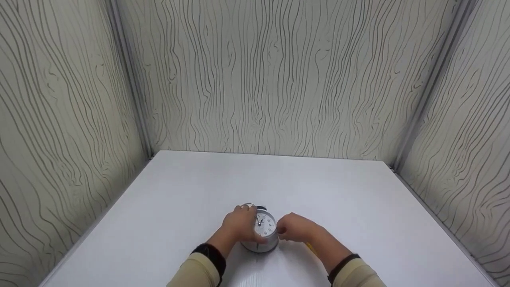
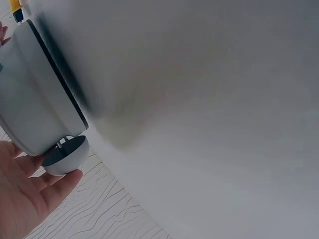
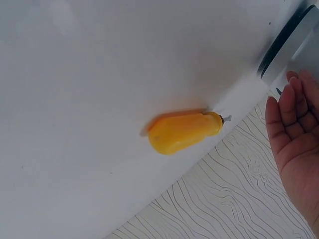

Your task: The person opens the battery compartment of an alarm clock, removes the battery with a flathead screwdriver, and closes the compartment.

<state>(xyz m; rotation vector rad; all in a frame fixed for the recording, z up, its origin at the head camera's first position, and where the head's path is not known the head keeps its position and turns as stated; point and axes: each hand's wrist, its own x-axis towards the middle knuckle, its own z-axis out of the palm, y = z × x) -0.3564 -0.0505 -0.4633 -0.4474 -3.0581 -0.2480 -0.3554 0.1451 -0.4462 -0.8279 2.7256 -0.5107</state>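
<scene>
A silver twin-bell alarm clock [image 1: 272, 239] lies on its back on the white table, its white dial facing up. My left hand [image 1: 239, 225] grips it from the left, fingers around the side with the bells; one bell [image 2: 72, 162] shows beside the fingertips in the left wrist view. At the clock's opposite side, my right hand [image 1: 297, 228] has bunched, curled fingertips pinching at its edge; the exact part is hidden. A small dark tip [image 3: 278, 91] shows by these fingers. A stubby yellow screwdriver [image 3: 182, 132] lies on the table, partly hidden under my right forearm in the head view.
The white table [image 1: 191, 179] extends around the clock on every side. Panels with a wood-grain line pattern [image 1: 255, 79] rise behind it and at left and right, with grey posts [image 1: 131, 79] at the corners.
</scene>
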